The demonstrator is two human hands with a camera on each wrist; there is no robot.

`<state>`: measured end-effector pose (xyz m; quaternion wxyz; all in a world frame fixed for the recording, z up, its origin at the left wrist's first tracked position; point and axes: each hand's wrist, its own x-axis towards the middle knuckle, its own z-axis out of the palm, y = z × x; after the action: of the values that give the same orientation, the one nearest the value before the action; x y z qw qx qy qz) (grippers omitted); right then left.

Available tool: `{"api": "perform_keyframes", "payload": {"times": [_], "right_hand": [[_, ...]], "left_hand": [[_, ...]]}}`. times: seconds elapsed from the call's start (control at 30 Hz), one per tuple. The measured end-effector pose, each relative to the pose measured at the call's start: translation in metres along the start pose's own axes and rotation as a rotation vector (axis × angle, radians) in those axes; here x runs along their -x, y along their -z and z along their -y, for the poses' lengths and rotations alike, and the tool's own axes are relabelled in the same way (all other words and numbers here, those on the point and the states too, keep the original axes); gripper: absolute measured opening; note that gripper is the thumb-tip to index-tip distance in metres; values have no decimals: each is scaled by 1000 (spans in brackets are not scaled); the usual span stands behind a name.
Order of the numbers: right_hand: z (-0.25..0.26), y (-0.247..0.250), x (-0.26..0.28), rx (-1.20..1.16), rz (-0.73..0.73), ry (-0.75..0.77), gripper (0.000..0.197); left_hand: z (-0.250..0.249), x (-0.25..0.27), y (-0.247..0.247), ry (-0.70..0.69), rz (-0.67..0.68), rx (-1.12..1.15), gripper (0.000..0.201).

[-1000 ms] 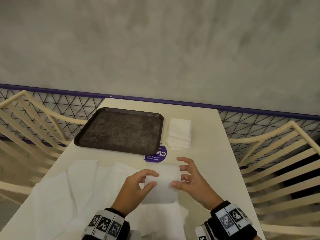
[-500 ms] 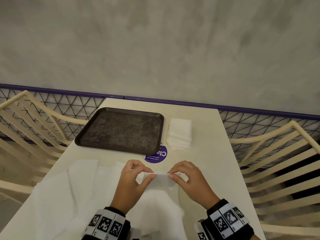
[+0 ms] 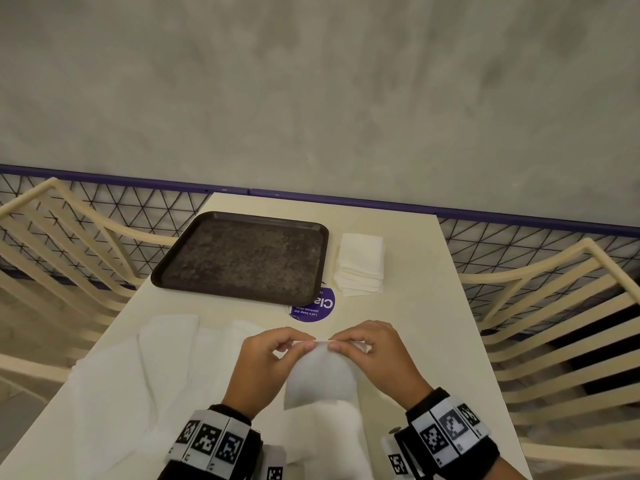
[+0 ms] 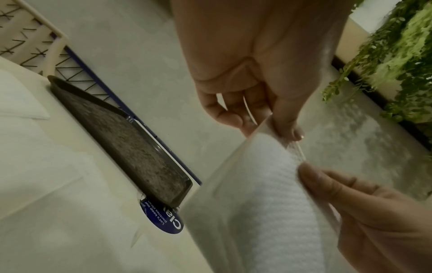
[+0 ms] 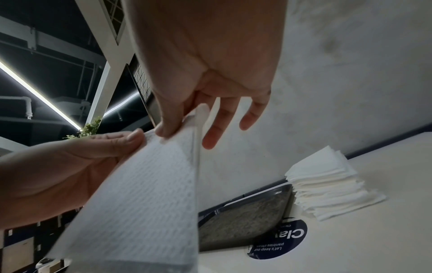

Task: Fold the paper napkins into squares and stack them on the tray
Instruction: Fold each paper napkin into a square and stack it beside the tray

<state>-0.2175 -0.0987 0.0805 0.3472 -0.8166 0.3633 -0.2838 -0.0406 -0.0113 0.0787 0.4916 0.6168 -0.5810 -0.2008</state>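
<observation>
Left hand (image 3: 265, 362) and right hand (image 3: 375, 358) close together, each pinching the top edge of a white napkin (image 3: 320, 379) held above loose sheets (image 3: 145, 368), possibly unfolded napkins, dark tray (image 3: 242, 256) beyond, folded stack (image 3: 360, 263) just beside it on the table (image 3: 415, 323).

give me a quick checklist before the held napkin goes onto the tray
1. Left hand pinches the napkin at its top edge: ok.
2. Right hand pinches the same edge: ok.
3. Napkin folded to a neat square: cannot tell, it hangs lifted off the table.
4. Tray bare, with room to set it down: ok.
5. Path to the tray free of obstacles: ok.
6. Folded stack on the tray: not ok, it sits on the table beside it.
</observation>
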Motion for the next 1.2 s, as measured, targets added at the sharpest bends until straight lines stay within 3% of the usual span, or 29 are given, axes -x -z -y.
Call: {"api": "perform_keyframes", "payload": {"times": [0.1, 0.27, 0.4, 0.5, 0.6, 0.67, 0.8, 0.9, 1.03, 1.1, 1.2], "right_hand": [[0, 9, 2, -59, 6, -44, 4], [2, 17, 2, -190, 13, -146, 15], [4, 19, 2, -217, 18, -185, 11], [4, 17, 3, -176, 43, -176, 15], [3, 11, 2, -99, 70, -130, 7], [4, 7, 2, -67, 84, -84, 4], [10, 7, 1, -94, 116, -58, 5], [7, 16, 1, -158, 106, -113, 12], [5, 21, 2, -213, 87, -161, 18], [3, 23, 1, -238, 64, -186, 18], [0, 22, 0, -272, 45, -211, 16]], "left_hand": [[-2, 0, 4, 71, -6, 33, 3], [-2, 0, 8, 128, 50, 47, 29], [3, 1, 10, 131, 119, 5, 23], [3, 2, 10, 79, 96, -126, 14], [-3, 1, 9, -80, 76, -283, 50], [-9, -1, 5, -97, 125, -282, 58], [-8, -2, 0, -10, 182, -126, 42], [-3, -1, 7, 56, 144, -103, 9], [0, 1, 12, 149, 96, -25, 18], [0, 3, 9, 212, 62, 42, 12], [-4, 6, 3, 292, 145, 127, 5]]}}
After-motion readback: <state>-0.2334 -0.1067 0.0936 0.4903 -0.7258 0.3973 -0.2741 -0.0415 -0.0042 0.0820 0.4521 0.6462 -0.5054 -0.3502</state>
